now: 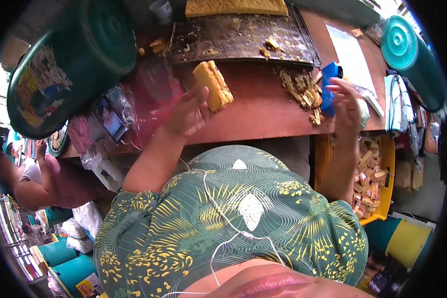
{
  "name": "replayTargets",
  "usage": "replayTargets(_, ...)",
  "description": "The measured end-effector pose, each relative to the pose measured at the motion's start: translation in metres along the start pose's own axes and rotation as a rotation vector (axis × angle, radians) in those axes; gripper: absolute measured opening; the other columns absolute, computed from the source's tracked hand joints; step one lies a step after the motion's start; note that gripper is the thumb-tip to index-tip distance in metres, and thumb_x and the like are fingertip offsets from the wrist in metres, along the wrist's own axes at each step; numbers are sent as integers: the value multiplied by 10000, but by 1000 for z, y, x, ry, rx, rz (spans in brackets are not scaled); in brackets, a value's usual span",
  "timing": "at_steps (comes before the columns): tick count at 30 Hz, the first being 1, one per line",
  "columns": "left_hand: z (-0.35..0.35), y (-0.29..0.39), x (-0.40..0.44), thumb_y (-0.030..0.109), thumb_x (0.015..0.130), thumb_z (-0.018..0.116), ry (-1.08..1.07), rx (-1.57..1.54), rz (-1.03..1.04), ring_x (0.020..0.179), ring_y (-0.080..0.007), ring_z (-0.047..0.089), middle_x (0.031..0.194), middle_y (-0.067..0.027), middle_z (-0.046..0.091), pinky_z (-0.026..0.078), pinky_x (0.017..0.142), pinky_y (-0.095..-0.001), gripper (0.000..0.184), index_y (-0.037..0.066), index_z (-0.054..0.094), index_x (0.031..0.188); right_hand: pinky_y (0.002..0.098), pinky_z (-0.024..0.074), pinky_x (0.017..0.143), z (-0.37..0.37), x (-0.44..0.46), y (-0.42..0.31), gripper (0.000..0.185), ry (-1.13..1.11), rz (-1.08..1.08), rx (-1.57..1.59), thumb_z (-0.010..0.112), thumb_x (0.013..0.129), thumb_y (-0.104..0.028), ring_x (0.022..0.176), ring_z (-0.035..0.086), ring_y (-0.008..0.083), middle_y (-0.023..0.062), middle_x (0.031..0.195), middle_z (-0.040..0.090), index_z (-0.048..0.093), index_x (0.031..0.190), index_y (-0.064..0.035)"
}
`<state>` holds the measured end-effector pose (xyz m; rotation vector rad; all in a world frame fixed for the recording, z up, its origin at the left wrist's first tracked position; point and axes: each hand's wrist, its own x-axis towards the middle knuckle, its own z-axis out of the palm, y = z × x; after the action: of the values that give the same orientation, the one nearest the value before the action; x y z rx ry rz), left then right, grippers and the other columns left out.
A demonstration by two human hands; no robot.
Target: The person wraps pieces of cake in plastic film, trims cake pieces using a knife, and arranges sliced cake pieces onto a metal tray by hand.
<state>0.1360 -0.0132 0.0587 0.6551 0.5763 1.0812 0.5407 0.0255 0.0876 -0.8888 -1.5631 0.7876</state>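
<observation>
My left hand [187,111] grips a thick rectangular piece of golden cake [213,85] by its lower left side, raised above the front of the table. The cake's right side looks rough and crumbly. My right hand [346,102] is raised at the right, its fingers apart, close beside a blue block-like object [329,88]. I cannot tell whether they touch. Left of that object lies a heap of cake trimmings [303,89]. Beyond my hands a dark baking tray [233,39] holds crumbs and a long cake slab [236,7] at its far end.
A large green bucket [92,44] lies tipped at the left, near a phone [109,117] and plastic bags. A yellow crate [390,184] of packed pieces stands below right. Another green container [407,54] is at the far right. Another person [39,179] sits at the left.
</observation>
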Motion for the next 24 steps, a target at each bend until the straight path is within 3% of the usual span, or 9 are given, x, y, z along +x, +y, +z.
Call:
replayTargets(3, 7, -2, -3, 337, 1073, 572, -15, -79, -59, 1215, -218, 629, 1383, -104, 609, 554, 979, -373, 530, 100, 430, 1524, 271, 521, 849, -85, -26, 33, 349, 351, 285, -346, 653, 1024, -185, 985, 630, 124, 74, 1150, 679, 639, 1320, 0)
replayTargets(6, 14, -5, -6, 308, 1075, 575, 43, -76, -114, 1174, -201, 638, 1349, -102, 625, 552, 961, -365, 507, 77, 441, 1505, 298, 521, 841, -124, -61, 68, 352, 217, 416, -750, 703, 990, -220, 949, 623, 137, 69, 1137, 678, 677, 1266, -3)
replayTargets(9, 22, -10, -5, 281, 1062, 609, 125, 113, -101, 1152, -187, 637, 1310, -94, 631, 547, 959, -361, 495, 41, 462, 1469, 367, 534, 875, -119, -90, 103, 405, 93, 548, -797, 743, 948, -304, 967, 665, 231, 132, 1063, 694, 701, 1239, -26)
replayTargets(10, 25, -12, -5, 274, 1056, 623, 152, 195, -91, 1148, -182, 636, 1297, -90, 631, 545, 959, -359, 493, 29, 470, 1455, 398, 542, 890, -114, -91, 105, 453, 38, 286, -1078, 760, 925, -349, 988, 681, 298, 175, 1072, 704, 699, 1233, -21)
replayTargets(13, 32, -17, 1, 331, 1022, 675, 213, 500, -89, 1104, -155, 634, 1209, -74, 658, 512, 951, -334, 508, 19, 534, 1397, 406, 547, 890, -94, -78, 89, 465, 163, 489, -1013, 766, 918, -356, 1008, 682, 330, 183, 1095, 706, 698, 1234, -23)
replayTargets(17, 20, -24, 21, 356, 956, 745, 199, 827, -120, 1112, -184, 646, 1217, -132, 662, 524, 961, -351, 607, -41, 539, 1366, 396, 550, 879, -86, -53, 81, 463, -29, 625, -1011, 774, 910, -331, 967, 712, 307, 201, 1073, 740, 692, 1229, -5)
replayTargets(19, 17, -27, 31, 365, 929, 766, 183, 952, -143, 1114, -205, 654, 1226, -162, 663, 533, 956, -354, 640, -67, 546, 1346, 407, 537, 926, -89, -52, 87, 473, -2, 686, -978, 762, 888, -297, 1046, 713, 342, 231, 1115, 737, 672, 1236, 12)
replayTargets(21, 17, -32, 41, 363, 923, 769, 190, 1005, -171, 1105, -215, 666, 1226, -176, 667, 541, 942, -355, 635, -76, 556, 1330, 418, 525, 959, -92, -46, 92, 488, -34, 784, -1122, 745, 874, -295, 1111, 696, 365, 248, 1145, 727, 661, 1238, 18)
replayTargets(24, 2, -50, 51, 364, 919, 773, 214, 1016, -183, 1106, -226, 676, 1223, -186, 672, 549, 934, -362, 636, -86, 564, 1317, 436, 497, 1002, -105, -48, 104, 505, 66, 841, -1021, 699, 862, -333, 1171, 662, 401, 305, 1165, 699, 650, 1199, 40)
